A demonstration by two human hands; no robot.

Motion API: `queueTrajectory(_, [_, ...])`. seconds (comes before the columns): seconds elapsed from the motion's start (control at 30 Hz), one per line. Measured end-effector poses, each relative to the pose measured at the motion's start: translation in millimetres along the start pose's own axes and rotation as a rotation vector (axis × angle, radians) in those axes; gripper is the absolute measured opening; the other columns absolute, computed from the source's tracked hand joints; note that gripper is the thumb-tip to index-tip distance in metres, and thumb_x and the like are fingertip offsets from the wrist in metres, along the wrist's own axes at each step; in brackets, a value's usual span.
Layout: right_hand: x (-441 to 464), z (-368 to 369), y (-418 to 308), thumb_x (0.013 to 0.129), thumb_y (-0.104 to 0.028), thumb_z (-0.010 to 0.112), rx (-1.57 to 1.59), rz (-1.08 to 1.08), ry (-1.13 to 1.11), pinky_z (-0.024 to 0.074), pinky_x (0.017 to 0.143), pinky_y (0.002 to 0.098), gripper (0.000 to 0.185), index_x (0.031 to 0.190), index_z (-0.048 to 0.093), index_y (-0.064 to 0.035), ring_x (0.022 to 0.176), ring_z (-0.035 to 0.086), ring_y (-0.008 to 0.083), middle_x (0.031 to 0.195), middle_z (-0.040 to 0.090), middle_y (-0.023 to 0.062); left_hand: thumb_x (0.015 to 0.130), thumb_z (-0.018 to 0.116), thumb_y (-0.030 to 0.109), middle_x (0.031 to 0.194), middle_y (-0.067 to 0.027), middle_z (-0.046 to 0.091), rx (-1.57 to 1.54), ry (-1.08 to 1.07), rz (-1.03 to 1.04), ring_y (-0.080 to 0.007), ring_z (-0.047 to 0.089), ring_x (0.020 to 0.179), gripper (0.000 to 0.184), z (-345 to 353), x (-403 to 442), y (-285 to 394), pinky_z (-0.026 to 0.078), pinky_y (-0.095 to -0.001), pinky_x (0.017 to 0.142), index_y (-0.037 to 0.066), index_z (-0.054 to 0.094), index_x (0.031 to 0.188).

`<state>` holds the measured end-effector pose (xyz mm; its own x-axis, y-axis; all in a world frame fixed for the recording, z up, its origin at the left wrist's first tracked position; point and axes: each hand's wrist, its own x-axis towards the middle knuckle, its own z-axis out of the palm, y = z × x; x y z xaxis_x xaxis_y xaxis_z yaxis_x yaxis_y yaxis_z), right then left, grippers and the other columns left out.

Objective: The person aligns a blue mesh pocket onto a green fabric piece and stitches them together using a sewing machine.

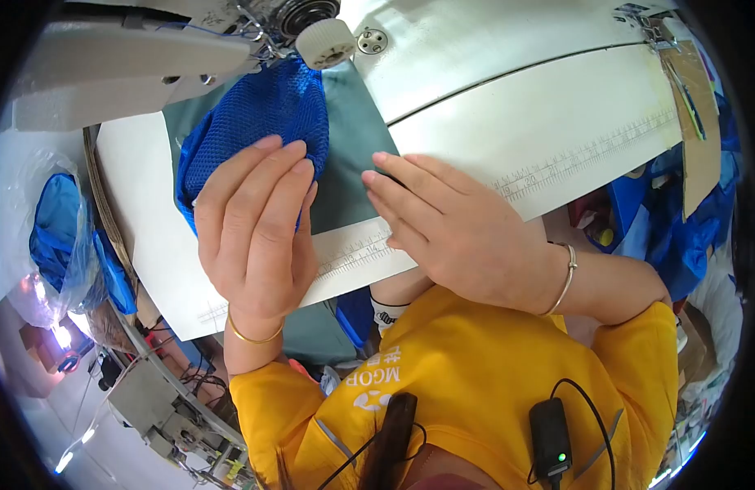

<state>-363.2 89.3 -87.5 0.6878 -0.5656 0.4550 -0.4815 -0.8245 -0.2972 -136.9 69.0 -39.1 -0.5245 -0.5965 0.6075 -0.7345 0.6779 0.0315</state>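
Observation:
A piece of blue mesh fabric (pixel 267 102) with a shinier blue edge runs up under the head of a sewing machine (pixel 149 69). My left hand (pixel 259 224) is closed on its near end, fingers together and curved, with the thumb mostly hidden behind them. To the right, my right hand (pixel 455 224) hovers by the edge of a grey-green sheet (pixel 353 139), fingers stretched out and nothing visible in them. That sheet lies beneath the blue mesh. The needle area is hidden behind machine parts and a white dial (pixel 325 43).
A white sewing table (pixel 467 114) with a printed ruler (pixel 590 155) along its front edge spans the view. Blue fabric in a plastic bag (pixel 59 229) hangs at left. More blue material (pixel 688 220) sits at right below cardboard (pixel 692 122).

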Motion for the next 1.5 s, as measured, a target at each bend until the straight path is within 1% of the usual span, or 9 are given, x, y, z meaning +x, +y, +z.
queueTrajectory(0.03, [-4,-2,-1,0.084,-0.017,0.061,-0.082,-0.014,-0.119,0.0431,0.118,0.0432,0.048,0.121,0.071,0.0113,0.133,0.059,0.0348,0.135,0.067,0.0232,0.076,0.079,-0.001,0.109,-0.0136,0.075,-0.002,-0.001,0.001,-0.0306,0.070,0.100,0.033,-4,2,-1,0.059,-0.0370,0.087,-0.001,0.074,0.108])
queueTrajectory(0.1, [-8,-5,3,0.086,-0.017,0.061,-0.113,-0.025,-0.114,0.0437,0.118,0.0432,0.047,0.121,0.071,0.0123,0.133,0.059,0.0345,0.134,0.068,0.0228,0.075,0.074,0.006,0.106,-0.0138,0.075,-0.036,-0.226,0.184,-0.0314,0.071,0.103,0.029,-13,9,-1,0.061,-0.0377,0.085,-0.004,0.073,0.102])
queueTrajectory(0.13, [-9,-6,4,0.087,-0.017,0.062,-0.143,-0.035,-0.110,0.0443,0.117,0.0432,0.046,0.121,0.070,0.0132,0.133,0.059,0.0342,0.132,0.069,0.0224,0.074,0.069,0.009,0.105,-0.0140,0.073,-0.035,-0.222,0.243,-0.0307,0.071,0.102,0.028,-9,12,0,0.061,-0.0378,0.081,-0.005,0.072,0.097])
queueTrajectory(0.27, [-15,3,7,0.091,-0.019,0.064,-0.031,0.002,-0.061,0.0448,0.117,0.0435,0.043,0.120,0.070,0.0117,0.133,0.059,0.0336,0.133,0.068,0.0213,0.074,0.071,0.008,0.102,-0.0141,0.071,-0.014,-0.401,0.233,-0.0276,0.070,0.098,0.029,-6,5,7,0.060,-0.0369,0.078,-0.003,0.072,0.100])
queueTrajectory(0.37, [-21,4,11,0.093,-0.019,0.066,0.033,-0.008,-0.007,0.0458,0.116,0.0435,0.038,0.119,0.071,0.0092,0.131,0.060,0.0326,0.132,0.068,0.0203,0.073,0.071,0.008,0.101,-0.0130,0.071,-0.004,-0.370,0.207,-0.0259,0.070,0.094,0.029,5,-13,7,0.059,-0.0360,0.075,-0.003,0.072,0.101])
queueTrajectory(0.43, [-20,1,13,0.090,-0.016,0.075,0.076,-0.019,0.019,0.0545,0.108,0.0442,0.036,0.117,0.070,0.0070,0.126,0.065,0.0332,0.131,0.068,0.0182,0.073,0.071,0.008,0.100,-0.0122,0.071,-0.030,-0.317,0.169,-0.0254,0.069,0.092,0.029,11,-24,7,0.058,-0.0353,0.075,-0.002,0.072,0.100])
queueTrajectory(0.53, [-24,5,16,0.093,-0.020,0.069,0.072,-0.041,0.039,0.0482,0.114,0.0440,0.034,0.114,0.071,0.0059,0.129,0.061,0.0322,0.127,0.068,0.0182,0.072,0.072,0.009,0.098,-0.0112,0.071,-0.069,-0.239,0.117,-0.0250,0.069,0.089,0.030,15,-30,6,0.058,-0.0344,0.075,-0.002,0.072,0.100])
queueTrajectory(0.9, [-23,4,17,0.092,-0.019,0.071,0.097,-0.049,0.061,0.0500,0.112,0.0446,0.033,0.113,0.070,0.0065,0.127,0.061,0.0324,0.125,0.068,0.0179,0.075,0.070,0.009,0.102,-0.0157,0.073,-0.118,-0.160,0.108,-0.0271,0.070,0.091,0.027,22,-32,14,0.058,-0.0359,0.074,-0.004,0.072,0.098])
queueTrajectory(1.5, [-26,10,17,0.090,-0.018,0.068,0.086,-0.056,0.103,0.0481,0.114,0.0438,0.032,0.110,0.072,0.0057,0.127,0.062,0.0321,0.123,0.068,0.0168,0.083,0.067,0.008,0.098,-0.0155,0.071,0.109,-0.293,0.263,-0.0235,0.068,0.083,0.022,20,-22,31,0.055,-0.0332,0.069,-0.005,0.073,0.099])
